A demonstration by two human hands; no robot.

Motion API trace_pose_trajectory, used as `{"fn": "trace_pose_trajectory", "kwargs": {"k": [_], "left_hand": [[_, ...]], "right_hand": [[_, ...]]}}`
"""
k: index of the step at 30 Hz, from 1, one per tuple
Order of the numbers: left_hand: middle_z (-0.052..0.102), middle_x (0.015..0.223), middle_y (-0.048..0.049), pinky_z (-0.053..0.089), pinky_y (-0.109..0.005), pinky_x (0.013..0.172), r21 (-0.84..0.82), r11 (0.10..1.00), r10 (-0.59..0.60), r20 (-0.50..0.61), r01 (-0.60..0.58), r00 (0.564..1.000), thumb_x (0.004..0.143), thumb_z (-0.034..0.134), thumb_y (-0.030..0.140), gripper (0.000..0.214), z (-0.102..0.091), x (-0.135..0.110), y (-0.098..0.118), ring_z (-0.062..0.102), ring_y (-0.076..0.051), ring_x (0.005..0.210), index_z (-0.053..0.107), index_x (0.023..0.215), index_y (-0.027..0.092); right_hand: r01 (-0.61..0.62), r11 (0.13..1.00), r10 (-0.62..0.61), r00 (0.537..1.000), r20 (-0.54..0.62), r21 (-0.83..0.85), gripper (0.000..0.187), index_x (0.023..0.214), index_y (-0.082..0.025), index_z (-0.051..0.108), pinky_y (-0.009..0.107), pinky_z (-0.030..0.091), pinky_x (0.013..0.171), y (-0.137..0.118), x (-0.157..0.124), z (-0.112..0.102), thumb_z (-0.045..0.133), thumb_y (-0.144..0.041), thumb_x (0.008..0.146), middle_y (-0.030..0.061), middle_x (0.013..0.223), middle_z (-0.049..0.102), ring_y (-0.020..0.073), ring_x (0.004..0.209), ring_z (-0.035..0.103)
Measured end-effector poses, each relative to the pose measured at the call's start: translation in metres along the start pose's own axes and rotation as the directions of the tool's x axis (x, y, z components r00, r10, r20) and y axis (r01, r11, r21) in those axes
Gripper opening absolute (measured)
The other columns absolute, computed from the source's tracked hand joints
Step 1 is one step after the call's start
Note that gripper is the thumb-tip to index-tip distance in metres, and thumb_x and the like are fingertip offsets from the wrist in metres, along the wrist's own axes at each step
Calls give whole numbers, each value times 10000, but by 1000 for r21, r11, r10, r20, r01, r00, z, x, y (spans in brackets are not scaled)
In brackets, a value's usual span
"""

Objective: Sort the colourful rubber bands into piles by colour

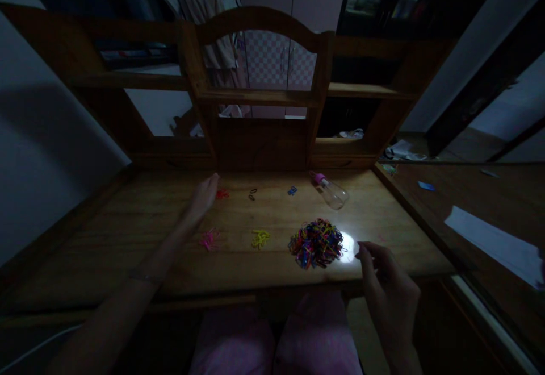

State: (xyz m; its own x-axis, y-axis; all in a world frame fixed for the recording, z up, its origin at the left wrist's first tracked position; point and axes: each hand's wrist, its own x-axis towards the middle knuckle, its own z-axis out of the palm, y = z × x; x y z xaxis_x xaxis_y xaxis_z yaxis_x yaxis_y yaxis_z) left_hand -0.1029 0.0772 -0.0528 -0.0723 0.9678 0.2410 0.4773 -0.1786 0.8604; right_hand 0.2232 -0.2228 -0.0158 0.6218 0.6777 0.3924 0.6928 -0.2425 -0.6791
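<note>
My left hand reaches to the far left of the desk, beside a small group of red loops. Its fingers are drawn together, and anything between them is hidden. Thumb and forefinger pinched, my right hand hovers at the near right; what it holds, if anything, is too small to make out. Just left of it lies a heap of mixed-colour small loops that look like rubber bands. Smaller groups sit apart: pink loops, yellow loops, dark loops and blue loops.
A clear bottle with a pink cap lies on its side behind the heap. The wooden desk has a shelf unit along its back. White paper rests on a surface to the right. The room is dim.
</note>
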Motion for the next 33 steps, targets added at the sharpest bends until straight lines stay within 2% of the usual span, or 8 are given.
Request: {"fn": "trace_pose_trajectory", "kwargs": {"k": [3,6,8,11,16,22,27,33], "left_hand": [[600,1274,-77,318,-409,1098,114,962,245,39,-247,969,935,425,402,385,9,-41,40,510,-227,1216,625,1131,139],[656,1125,-45,427,-367,1010,93,918,358,221,-385,907,933,454,371,288,33,-103,83,592,-199,1078,670,1031,208],[654,1050,-34,474,-342,933,48,898,391,369,-437,843,934,474,324,229,52,-146,103,609,-182,1002,671,1003,231],[633,997,-29,489,-334,886,12,889,407,435,-457,803,913,528,255,173,76,-189,114,594,-182,972,650,1035,243],[597,1052,-33,473,-370,919,42,900,375,432,-434,820,900,542,189,242,100,-199,111,558,-201,1024,598,1129,248],[595,1046,-27,477,-356,906,-62,893,411,511,-445,755,880,566,167,196,102,-209,120,563,-198,1013,627,1045,254],[613,1014,-25,479,-339,880,-109,944,325,478,-312,816,900,545,196,157,90,-223,116,577,-190,989,645,1002,263],[623,975,-17,476,-327,848,-86,965,259,423,-246,868,901,529,167,166,87,-225,104,583,-179,958,653,964,258]], "right_hand": [[20,1000,-20,1000,-1,22,219,944,-246,657,233,407,613,2,1,2,558,-431,880,-22,795,675,113,594,560],[20,999,-22,999,44,48,214,943,-240,656,230,409,608,6,3,6,546,-416,891,-13,803,676,122,635,581],[16,998,-21,996,87,57,213,945,-236,656,229,409,593,9,3,9,537,-406,897,-5,813,677,126,645,587],[49,997,-57,989,140,59,206,958,-229,656,233,411,584,12,4,13,536,-386,899,0,823,675,123,633,579],[81,995,-91,980,177,64,192,982,-219,647,240,422,600,14,3,18,522,-346,911,7,879,674,124,668,586],[69,988,-111,940,322,138,162,955,-200,628,241,419,560,7,4,13,515,-306,907,10,831,638,119,607,549],[134,974,-212,824,526,183,128,966,-208,614,246,444,592,5,1,15,518,-238,886,33,940,598,121,647,562],[264,965,-226,809,543,8,116,953,-228,606,270,461,659,16,-5,35,518,-213,880,58,1059,580,178,816,618]]}}
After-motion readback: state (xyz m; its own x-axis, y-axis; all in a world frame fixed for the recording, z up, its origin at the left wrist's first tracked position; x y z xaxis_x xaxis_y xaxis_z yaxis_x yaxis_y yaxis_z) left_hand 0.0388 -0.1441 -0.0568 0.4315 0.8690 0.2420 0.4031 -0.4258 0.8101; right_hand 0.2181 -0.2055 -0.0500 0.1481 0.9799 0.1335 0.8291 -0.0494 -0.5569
